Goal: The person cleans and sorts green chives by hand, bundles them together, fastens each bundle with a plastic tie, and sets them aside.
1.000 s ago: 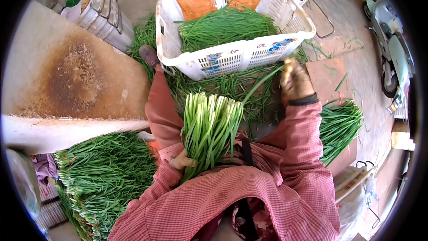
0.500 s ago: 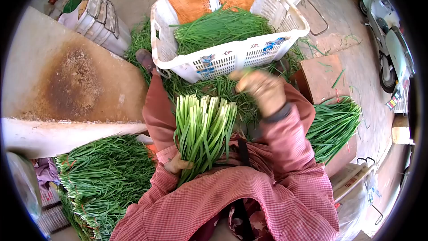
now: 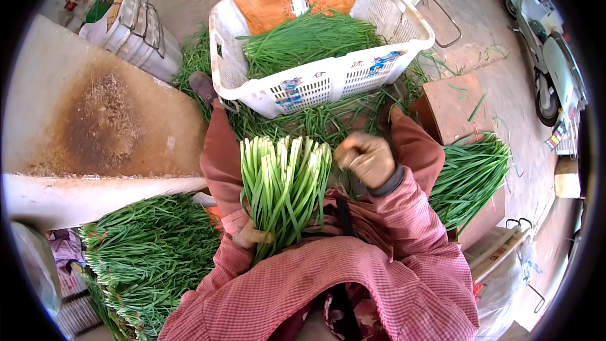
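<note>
My left hand (image 3: 254, 236) is wrapped round the lower part of a bunch of garlic chives (image 3: 284, 183) in my lap. The pale cut ends of the bunch point up and away from me; its green leaves run down toward my body. Just right of the cut ends, my right hand (image 3: 369, 160) is closed, fingers curled and thumb pressed against them. Whatever it may hold is too small or hidden to make out. A small gap separates this hand from the bunch.
Ahead stands a white plastic crate (image 3: 328, 91) with loose chives (image 3: 309, 41) and an orange sack inside. Tied bundles (image 3: 158, 252) are stacked at my left. Another bundle (image 3: 470, 177) rests by a brown box (image 3: 457, 104) at right. Leaf scraps litter the floor.
My right hand has come down from near the crate's front toward the cut ends of the bunch. My left hand keeps its hold on the chives.
</note>
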Motion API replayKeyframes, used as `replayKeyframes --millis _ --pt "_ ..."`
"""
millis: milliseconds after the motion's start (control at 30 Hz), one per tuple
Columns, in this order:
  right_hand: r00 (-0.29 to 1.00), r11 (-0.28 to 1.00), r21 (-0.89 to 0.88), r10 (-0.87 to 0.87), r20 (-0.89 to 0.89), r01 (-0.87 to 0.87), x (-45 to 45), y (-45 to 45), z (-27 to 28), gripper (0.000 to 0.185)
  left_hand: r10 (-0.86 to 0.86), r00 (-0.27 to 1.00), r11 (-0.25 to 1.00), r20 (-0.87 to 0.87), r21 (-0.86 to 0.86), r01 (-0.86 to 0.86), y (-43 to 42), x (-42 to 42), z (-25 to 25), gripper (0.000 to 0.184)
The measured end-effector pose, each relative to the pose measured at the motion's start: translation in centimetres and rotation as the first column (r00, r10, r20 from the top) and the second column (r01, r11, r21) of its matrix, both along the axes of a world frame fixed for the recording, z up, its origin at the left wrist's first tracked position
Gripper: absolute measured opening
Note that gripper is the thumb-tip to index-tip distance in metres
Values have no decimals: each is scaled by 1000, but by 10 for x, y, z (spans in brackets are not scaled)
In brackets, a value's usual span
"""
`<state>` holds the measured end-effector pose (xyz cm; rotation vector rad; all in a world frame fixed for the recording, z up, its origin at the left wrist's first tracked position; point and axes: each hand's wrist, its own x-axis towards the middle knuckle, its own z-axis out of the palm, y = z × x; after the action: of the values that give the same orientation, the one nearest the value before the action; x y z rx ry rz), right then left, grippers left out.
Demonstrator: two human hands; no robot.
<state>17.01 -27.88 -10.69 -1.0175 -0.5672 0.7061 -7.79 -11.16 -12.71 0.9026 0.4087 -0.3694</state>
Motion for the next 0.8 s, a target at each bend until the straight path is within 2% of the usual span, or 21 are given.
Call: replayKeyframes --millis 67,100,133,200,233,267,333,467,500,533,567,600,667,700,733,767,800 --pt "951 950 -91 -288 113 298 19 0 10 9 5 1000 1000 2 -1 -5 0 -2 -1 79" --pt "963 872 -418 -189 191 254 24 -6 30 8 9 1000 1000 0 1 -9 1 -2 -2 78" --pt "963 871 -419 -190 191 255 20 -6 36 8 9 1000 1000 1 -1 -9 1 -3 -2 78" --pt "977 862 -472 214 13 -183 -1 -2 41 12 5 1000 1000 -2 -1 -5 2 -5 -3 78" --pt "958 831 -490 286 -30 -264 -8 1 40 15 7 1000 1000 -3 -3 -7 3 -4 -3 78" --pt "953 786 -543 281 -112 -296 -9 2 31 15 7 1000 1000 -2 -7 -7 3 -5 -4 77" --pt "958 779 -562 187 -217 -279 -9 4 35 15 15 1000 1000 -3 -8 -15 2 -8 -4 77" --pt "975 847 -484 178 -135 -222 4 -4 18 20 17 1000 1000 -3 -8 -18 4 -10 -4 76" --pt "987 783 -621 74 143 31 18 -7 12 19 19 1000 1000 -1 -9 -19 4 -10 -4 76" --pt "907 680 -668 13 422 301 34 -10 6 18 20 1000 1000 -2 -9 -20 5 -10 -5 76" --pt "743 551 -620 -1 669 558 50 -14 -1 19 21 1000 1000 0 -7 -21 5 -10 -5 76" --pt "516 411 -483 35 856 773 63 -21 -7 20 22 1000 1000 1 -3 -22 5 -11 -5 76" --pt "441 302 -526 309 843 795 90 -40 -16 30 28 1000 1000 8 4 -28 6 -10 -5 75" --pt "585 80 -642 338 737 763 83 -34 -15 54 37 999 999 11 15 -37 7 -9 -4 75" --pt "551 146 -634 376 745 759 62 -33 -5 72 42 999 999 15 31 -43 7 -8 -2 75" --pt "531 499 -628 340 776 598 56 -41 -24 100 49 999 998 20 46 -50 8 -8 0 75" --pt "607 709 -606 315 730 361 37 -39 -29 101 49 998 997 24 66 -51 9 -5 2 74"
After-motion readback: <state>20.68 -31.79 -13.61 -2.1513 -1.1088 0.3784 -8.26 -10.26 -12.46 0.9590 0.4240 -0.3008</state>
